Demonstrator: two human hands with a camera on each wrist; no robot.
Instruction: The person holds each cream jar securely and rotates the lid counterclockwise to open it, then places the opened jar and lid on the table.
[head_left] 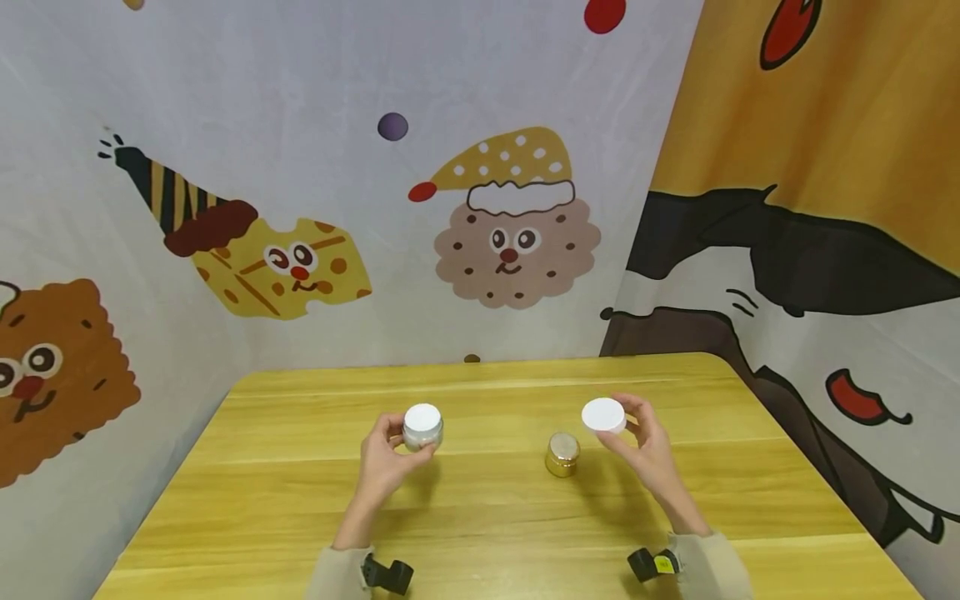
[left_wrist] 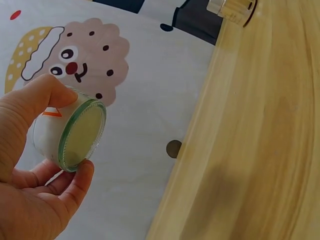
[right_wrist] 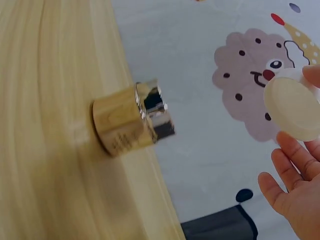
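Note:
In the head view my left hand (head_left: pixel 384 465) holds a small glass jar (head_left: pixel 423 427) with a white top above the left part of the table. Thumb and fingers grip its sides, and the left wrist view shows the greenish clear base of the jar (left_wrist: pixel 86 135) turned toward the camera. On the right, my right hand (head_left: pixel 651 454) pinches a round white lid (head_left: pixel 603 415) at its edge, raised above the table. Its pale, flat face shows in the right wrist view. Between the hands, nearer the right one, a shiny gold cylindrical container (head_left: pixel 562 455) stands on the table, touched by neither hand.
The wooden table (head_left: pixel 480 533) has rounded far corners, and its far edge meets a white cloth backdrop (head_left: pixel 300 117) printed with cartoon food. A printed orange and black cloth (head_left: pixel 825 167) hangs at the right. Both wrists wear black straps with small cameras.

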